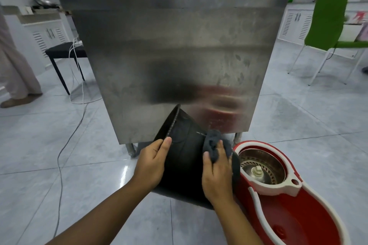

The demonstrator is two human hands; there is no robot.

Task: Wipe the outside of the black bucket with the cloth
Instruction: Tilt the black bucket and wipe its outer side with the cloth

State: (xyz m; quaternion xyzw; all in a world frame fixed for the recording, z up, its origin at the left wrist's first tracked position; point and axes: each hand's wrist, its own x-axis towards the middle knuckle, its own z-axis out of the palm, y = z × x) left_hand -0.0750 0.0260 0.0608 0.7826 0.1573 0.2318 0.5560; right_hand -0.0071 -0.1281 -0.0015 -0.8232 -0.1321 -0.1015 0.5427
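The black bucket (184, 157) is tilted on its side, its rim pointing up and to the left, its base towards me. My left hand (152, 160) grips the rim on the left, thumb over the edge. My right hand (218, 173) presses a dark grey cloth (214, 142) against the bucket's outer wall on the right. Part of the cloth hangs down behind my right hand.
A steel table (175, 55) stands right behind the bucket. A red and white mop bucket (288, 205) with a spinner basket sits on the floor at the right, touching distance away. A cable (59, 155) runs over the tiles at left. A black stool, a green chair and a standing person are farther off.
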